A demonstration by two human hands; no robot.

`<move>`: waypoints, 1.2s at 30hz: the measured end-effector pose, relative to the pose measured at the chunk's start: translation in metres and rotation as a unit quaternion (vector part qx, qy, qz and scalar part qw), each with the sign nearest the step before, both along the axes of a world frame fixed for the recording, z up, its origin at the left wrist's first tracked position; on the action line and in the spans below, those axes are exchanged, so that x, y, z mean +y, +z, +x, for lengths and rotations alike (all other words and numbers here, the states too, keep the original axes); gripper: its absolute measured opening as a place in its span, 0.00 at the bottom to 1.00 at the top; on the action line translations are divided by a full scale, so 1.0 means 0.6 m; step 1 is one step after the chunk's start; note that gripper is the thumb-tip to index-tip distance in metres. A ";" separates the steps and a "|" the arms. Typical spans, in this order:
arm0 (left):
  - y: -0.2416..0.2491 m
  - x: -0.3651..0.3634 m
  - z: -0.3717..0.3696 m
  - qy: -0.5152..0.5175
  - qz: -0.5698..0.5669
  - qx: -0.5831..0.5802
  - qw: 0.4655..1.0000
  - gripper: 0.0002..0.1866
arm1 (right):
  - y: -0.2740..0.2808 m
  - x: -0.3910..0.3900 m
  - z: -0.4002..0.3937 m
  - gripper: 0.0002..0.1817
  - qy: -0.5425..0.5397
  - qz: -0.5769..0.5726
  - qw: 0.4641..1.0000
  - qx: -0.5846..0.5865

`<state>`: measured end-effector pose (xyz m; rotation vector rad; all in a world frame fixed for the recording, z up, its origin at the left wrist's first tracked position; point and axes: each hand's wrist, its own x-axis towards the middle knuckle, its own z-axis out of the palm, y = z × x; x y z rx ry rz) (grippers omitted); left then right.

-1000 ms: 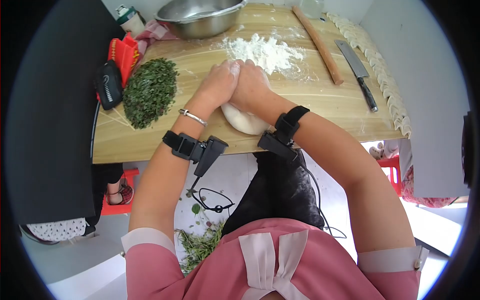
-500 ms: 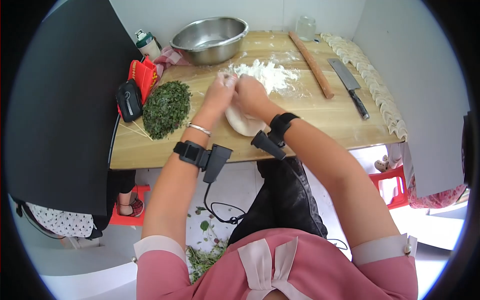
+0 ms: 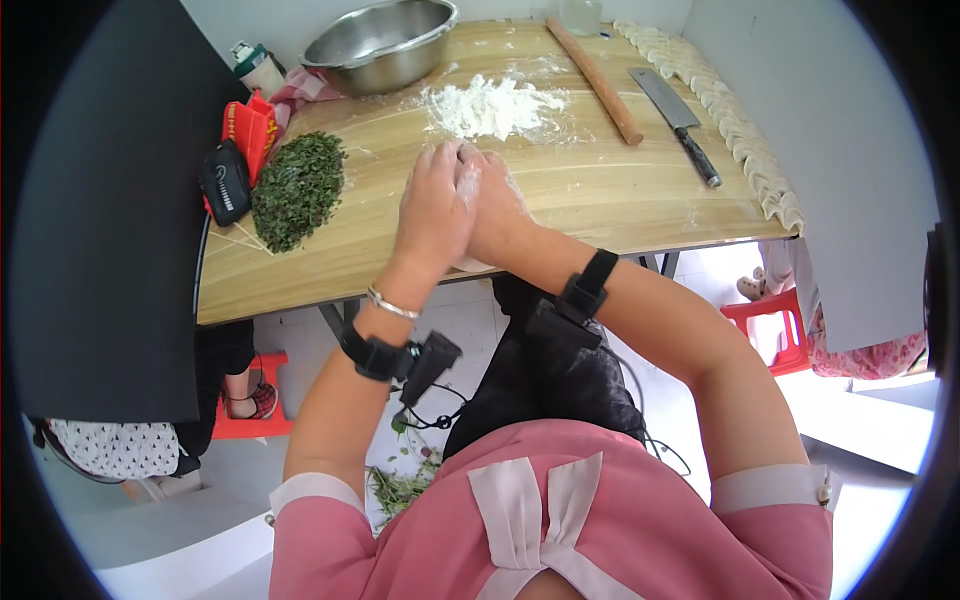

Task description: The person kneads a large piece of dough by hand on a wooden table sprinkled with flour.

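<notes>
Side by side over a pale lump of dough [image 3: 472,265], my left hand [image 3: 438,200] and my right hand [image 3: 497,205] press together with fingers curled down. Flour whitens the knuckles of both. Most of the dough is hidden beneath them; only a small edge shows between my wrists, close to the table's front edge. Just beyond my fingertips lies a heap of white flour [image 3: 495,108]. A pile of chopped green leaves [image 3: 298,190] rests to the left of my left hand.
On the wooden table [image 3: 590,200] are a steel basin [image 3: 385,75], a rolling pin [image 3: 597,85], a cleaver [image 3: 672,115] and a row of dumplings [image 3: 735,125] along the right edge. A black pouch [image 3: 226,182] and red packet [image 3: 250,125] sit at left. Red stools [image 3: 775,325] stand below.
My hands have shifted from gripping the dough's far edge to pressing down over it, so less dough shows. The camera view has tilted, and the table appears higher in it.
</notes>
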<state>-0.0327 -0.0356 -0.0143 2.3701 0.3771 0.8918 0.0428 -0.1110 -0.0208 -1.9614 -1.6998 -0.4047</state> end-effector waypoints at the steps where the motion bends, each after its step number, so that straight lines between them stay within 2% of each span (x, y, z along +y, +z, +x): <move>1: -0.003 -0.011 -0.004 -0.003 -0.004 0.005 1.000 0.18 | -0.004 -0.003 0.005 0.22 0.019 -0.002 1.000 0.002; 6: -0.039 0.040 0.036 0.001 -0.004 -0.024 1.000 0.17 | -0.035 0.040 0.041 0.20 0.011 -0.006 1.000 0.008; 8: -0.043 0.085 0.060 -0.011 -0.008 0.013 1.000 0.18 | -0.040 0.068 0.058 0.20 -0.003 -0.006 1.000 -0.003; 10: -0.046 0.120 0.084 -0.021 -0.005 0.047 0.999 0.19 | -0.025 0.093 0.071 0.18 -0.028 -0.075 0.995 0.051; 13: -0.048 0.155 0.106 0.002 -0.019 0.062 0.998 0.22 | -0.010 0.123 0.084 0.18 -0.066 -0.145 0.986 0.058; 16: -0.043 0.172 0.115 0.057 0.005 0.115 0.992 0.24 | -0.001 0.138 0.094 0.16 -0.077 -0.192 0.973 0.099; 19: -0.034 0.166 0.101 0.072 0.000 0.150 0.986 0.26 | -0.020 0.147 0.098 0.14 -0.061 -0.107 0.988 0.097; 21: -0.044 0.151 0.073 0.096 -0.064 0.087 0.990 0.27 | -0.024 0.139 0.098 0.14 -0.083 -0.067 0.991 0.079; 23: -0.091 0.152 0.049 0.023 -0.163 -0.042 0.985 0.27 | -0.018 0.131 0.092 0.15 -0.115 -0.001 0.991 0.067; 25: -0.079 0.130 0.029 0.052 -0.248 -0.052 0.966 0.25 | -0.013 0.114 0.089 0.14 -0.105 0.056 0.992 0.050; 27: -0.065 0.116 0.018 0.000 -0.272 -0.098 0.957 0.21 | -0.006 0.096 0.076 0.12 -0.070 0.079 0.994 0.028; 28: -0.050 0.114 0.002 0.016 -0.266 -0.108 0.958 0.21 | 0.006 0.084 0.068 0.11 -0.051 0.079 0.995 0.014; 30: -0.025 0.102 -0.011 -0.069 -0.309 0.038 0.948 0.18 | 0.022 0.062 0.048 0.10 -0.012 0.099 0.995 0.011; 31: -0.023 0.091 -0.015 -0.064 -0.306 0.029 0.950 0.18 | 0.029 0.049 0.043 0.09 0.012 0.118 0.993 0.013; 32: -0.023 0.077 -0.027 -0.097 -0.353 -0.013 0.930 0.16 | 0.036 0.035 0.039 0.09 0.023 0.124 0.992 0.009; 33: -0.022 0.070 -0.042 -0.127 -0.395 -0.054 0.908 0.14 | 0.040 0.023 0.036 0.09 0.030 0.102 0.994 0.011; 34: -0.022 0.062 -0.051 -0.113 -0.387 -0.059 0.913 0.14 | 0.045 0.020 0.031 0.09 0.038 0.078 0.996 0.015; 36: -0.029 0.046 -0.059 -0.122 -0.450 -0.100 0.879 0.13 | 0.052 0.021 0.022 0.09 0.048 0.058 0.997 -0.006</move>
